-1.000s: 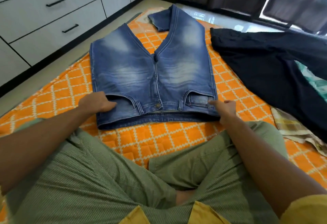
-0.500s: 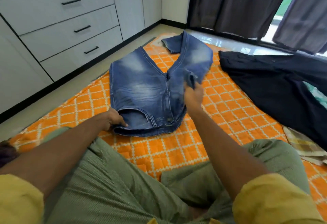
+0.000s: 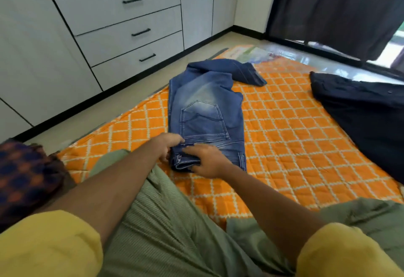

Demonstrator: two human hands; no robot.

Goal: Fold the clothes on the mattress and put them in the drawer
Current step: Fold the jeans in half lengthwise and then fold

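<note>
Since the earlier frame the jeans (image 3: pixel 206 115) have gone from half lifted to folded in half lengthwise, back pocket up, lying on the mattress (image 3: pixel 284 145) near its left edge. Left to right: the drawers (image 3: pixel 131 29) stand shut across a strip of floor; the left hand (image 3: pixel 167 146) pinches the waistband corner, while the right hand (image 3: pixel 206 159) rests on it, fingers spread and, as far as I can tell, only lightly curled. One leg end sprawls unfolded at the top. A dark garment (image 3: pixel 360 115) waits at the right, unfolded. Bare mattress between them leaves room for the next folds; nothing is stowed yet.
</note>
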